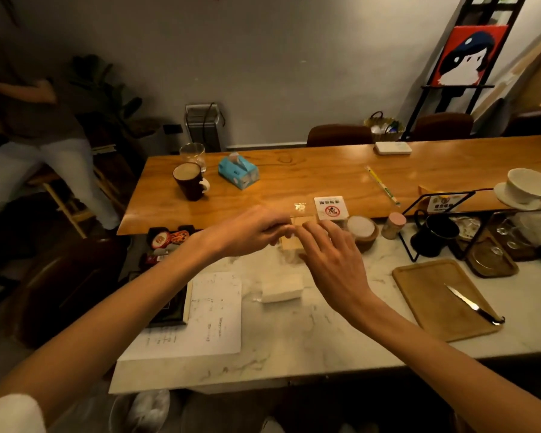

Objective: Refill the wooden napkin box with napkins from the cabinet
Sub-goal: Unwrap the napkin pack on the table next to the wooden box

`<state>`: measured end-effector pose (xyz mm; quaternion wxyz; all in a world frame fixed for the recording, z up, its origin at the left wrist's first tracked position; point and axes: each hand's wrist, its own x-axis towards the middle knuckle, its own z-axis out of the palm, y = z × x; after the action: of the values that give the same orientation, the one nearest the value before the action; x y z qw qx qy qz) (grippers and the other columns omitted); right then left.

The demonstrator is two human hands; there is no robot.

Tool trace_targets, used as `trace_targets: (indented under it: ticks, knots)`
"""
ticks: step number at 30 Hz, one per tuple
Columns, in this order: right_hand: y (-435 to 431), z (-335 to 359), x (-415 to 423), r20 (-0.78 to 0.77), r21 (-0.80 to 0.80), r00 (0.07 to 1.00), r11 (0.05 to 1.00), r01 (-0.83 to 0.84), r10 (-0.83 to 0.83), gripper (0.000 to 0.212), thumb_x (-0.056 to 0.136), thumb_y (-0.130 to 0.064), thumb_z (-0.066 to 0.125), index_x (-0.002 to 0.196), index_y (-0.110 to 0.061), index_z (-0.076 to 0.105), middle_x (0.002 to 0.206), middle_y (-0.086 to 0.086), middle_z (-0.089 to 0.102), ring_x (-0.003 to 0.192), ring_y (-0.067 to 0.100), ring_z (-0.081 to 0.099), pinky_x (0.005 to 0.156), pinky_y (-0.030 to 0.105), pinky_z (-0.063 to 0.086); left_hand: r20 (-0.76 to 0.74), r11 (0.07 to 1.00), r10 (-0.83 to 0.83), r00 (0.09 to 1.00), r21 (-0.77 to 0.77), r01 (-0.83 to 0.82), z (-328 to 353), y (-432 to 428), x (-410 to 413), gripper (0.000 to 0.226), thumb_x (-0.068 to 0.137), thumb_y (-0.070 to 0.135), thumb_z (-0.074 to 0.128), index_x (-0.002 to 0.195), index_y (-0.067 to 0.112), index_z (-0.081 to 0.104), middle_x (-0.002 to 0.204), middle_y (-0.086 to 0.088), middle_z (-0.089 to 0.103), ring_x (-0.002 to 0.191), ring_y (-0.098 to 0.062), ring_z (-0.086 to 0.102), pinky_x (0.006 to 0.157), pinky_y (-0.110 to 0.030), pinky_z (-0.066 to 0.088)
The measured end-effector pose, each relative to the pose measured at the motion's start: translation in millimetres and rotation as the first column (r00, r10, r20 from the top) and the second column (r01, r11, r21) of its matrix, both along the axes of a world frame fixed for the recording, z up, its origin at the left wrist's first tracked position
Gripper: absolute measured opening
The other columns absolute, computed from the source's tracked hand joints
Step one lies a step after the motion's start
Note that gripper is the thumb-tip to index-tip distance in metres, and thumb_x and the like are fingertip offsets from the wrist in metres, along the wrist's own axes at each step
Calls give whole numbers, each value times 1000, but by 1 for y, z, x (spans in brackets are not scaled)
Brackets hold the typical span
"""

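Note:
The small wooden napkin box (289, 245) stands at the back of the marble counter (294, 339), mostly hidden behind my hands. My left hand (250, 231) comes in from the left, its fingers curled onto the box's top edge. My right hand (328, 254) is over the box's right side with fingers spread, the fingertips on its top. A stack of white napkins (281, 287) lies on the counter just in front of the box, apart from both hands.
To the right lies a wooden cutting board (434, 314) with a knife (472, 304) on it. Sheets of paper (213, 317) lie to the left. Behind the box are a no-smoking sign (330, 207), a lidded wooden bowl (361, 228), a black mug (431, 234). A person (28, 120) stands far left.

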<state>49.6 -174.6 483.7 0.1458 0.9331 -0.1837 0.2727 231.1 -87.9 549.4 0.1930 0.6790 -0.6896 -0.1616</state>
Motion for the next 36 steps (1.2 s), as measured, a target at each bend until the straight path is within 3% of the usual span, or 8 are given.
trace_targets:
  ticks: [4,11,21,27,29,31,33,36]
  knots:
    - [1,1,4,8,36,1000,999,-29,28,55,86,-25,69,135,-10,51,132,10,61,124,32,50,95,38,39,51,999,-34,998,-23,36,0,8,3,14,100,30,47,105,29,61,77,18,54,75,-5,58,67,-23,51]
    - [8,8,-6,-74,78,995,995,-58,64,35,82,-14,75,115,-12,65,102,8,72,105,29,61,92,38,38,97,999,47,994,-30,-44,-4,20,-5,25,99,36,45,102,24,66,80,10,62,73,-6,59,67,-32,53]
    - [72,18,-98,-533,326,828,945,11,174,57,44,-23,97,95,-12,73,133,17,61,127,37,44,105,46,26,212,956,250,945,-208,-206,-7,41,-41,33,98,38,42,95,13,63,81,0,64,69,-15,61,60,-34,54]
    - [89,23,-114,-698,373,693,917,141,178,60,54,-24,88,108,-10,66,77,7,71,83,29,64,90,39,35,357,964,183,916,-249,-96,-6,50,-59,28,97,37,48,91,12,62,77,-1,62,58,-15,58,50,-32,51]
    - [93,37,-116,-773,393,595,903,175,221,73,81,-25,70,144,-8,36,107,13,68,100,31,54,91,38,37,371,960,191,909,-263,-95,-6,48,-64,26,95,34,52,89,11,62,74,-3,63,54,-16,58,46,-31,49]
    - [98,51,-112,-731,530,613,815,235,299,77,95,-21,55,154,-16,6,142,9,46,119,29,42,96,36,38,369,960,184,911,-268,-85,-6,47,-69,31,94,37,48,86,11,63,71,-3,62,52,-17,57,43,-29,45]
    - [102,58,-96,-651,606,705,752,259,282,80,90,-12,62,152,-18,12,150,5,35,126,26,40,97,36,43,359,963,172,917,-256,-80,-6,46,-76,38,94,42,42,86,11,63,70,-2,62,52,-18,56,45,-28,39]
    - [96,43,-54,-663,594,713,741,313,230,46,88,-3,61,131,-8,46,132,13,53,117,30,51,84,36,47,308,975,150,939,-201,-90,-3,43,-83,46,93,48,35,91,12,63,77,-2,64,62,-19,59,52,-34,48]
